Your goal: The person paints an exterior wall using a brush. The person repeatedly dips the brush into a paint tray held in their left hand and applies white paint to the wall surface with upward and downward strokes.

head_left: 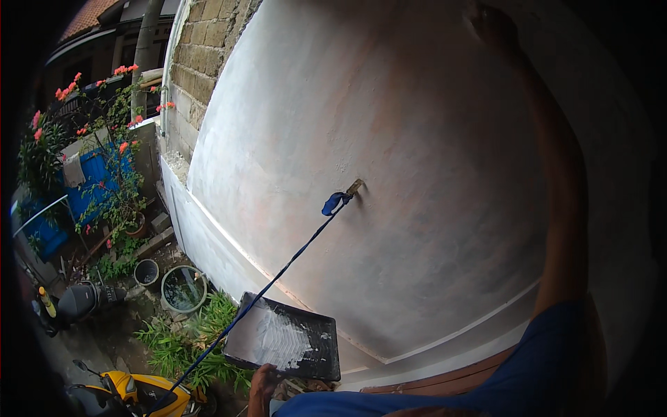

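Patchy wall (pixel 424 236) spans the centre. Left hand (pixel 264 381), lower centre, clasps the tray (pixel 321 351); right hand (pixel 495 29), top right, too dark to tell spread or hold.

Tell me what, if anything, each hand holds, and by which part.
The left hand holds the black paint tray by its near edge. The right hand is too dark and blurred to tell.

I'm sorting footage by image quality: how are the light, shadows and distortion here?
Head view: the wall is bright at left, dim toward the right; the right hand is shadowed, its grip unclear; the paint tray in the left hand shows clearer; fisheye bows the wall's edges; corners fall black.
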Motion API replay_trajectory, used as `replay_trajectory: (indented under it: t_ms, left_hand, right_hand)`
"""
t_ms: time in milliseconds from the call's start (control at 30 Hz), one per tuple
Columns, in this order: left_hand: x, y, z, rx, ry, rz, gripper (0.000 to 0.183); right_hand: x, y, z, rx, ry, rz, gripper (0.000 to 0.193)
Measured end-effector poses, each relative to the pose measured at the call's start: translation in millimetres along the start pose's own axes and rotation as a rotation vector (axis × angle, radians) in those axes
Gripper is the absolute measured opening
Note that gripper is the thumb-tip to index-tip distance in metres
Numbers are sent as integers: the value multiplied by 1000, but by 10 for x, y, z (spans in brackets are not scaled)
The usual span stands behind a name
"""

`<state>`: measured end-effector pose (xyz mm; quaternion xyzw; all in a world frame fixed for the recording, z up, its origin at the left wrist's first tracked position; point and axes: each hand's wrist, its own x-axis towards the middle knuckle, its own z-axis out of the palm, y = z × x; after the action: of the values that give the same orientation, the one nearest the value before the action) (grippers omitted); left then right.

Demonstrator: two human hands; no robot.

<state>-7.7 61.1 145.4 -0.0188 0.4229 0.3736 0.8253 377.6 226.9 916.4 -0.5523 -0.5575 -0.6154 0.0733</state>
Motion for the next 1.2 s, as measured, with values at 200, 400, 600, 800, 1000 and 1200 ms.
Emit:
replay_trajectory:
  t_ms: [200,400,600,800,1000,1200]
  left_hand:
    - [195,-175,117,-36,-75,-78,13]
    - [214,-137,-77,187,-101,34,15]
    - [358,-251,-48,-3,-74,-63,17]
    - [352,-211,-83,297,-89,-3,19]
    - [97,-72,-52,101,68,9,16]
    - [388,-283,3,-9,-84,-112,15]
  right_hand:
    - [-86,476,361,-167,283,-274,26]
    - [-408,-853,98,96,-322,-299,29]
    - [144,259,20,-106,589,-379,9]
    - [-254,-100,830,-25,91,-376,27]
    - [-263,-713,669,257,-181,-236,41]
    - [448,152,-188,-270,2,-38,22]
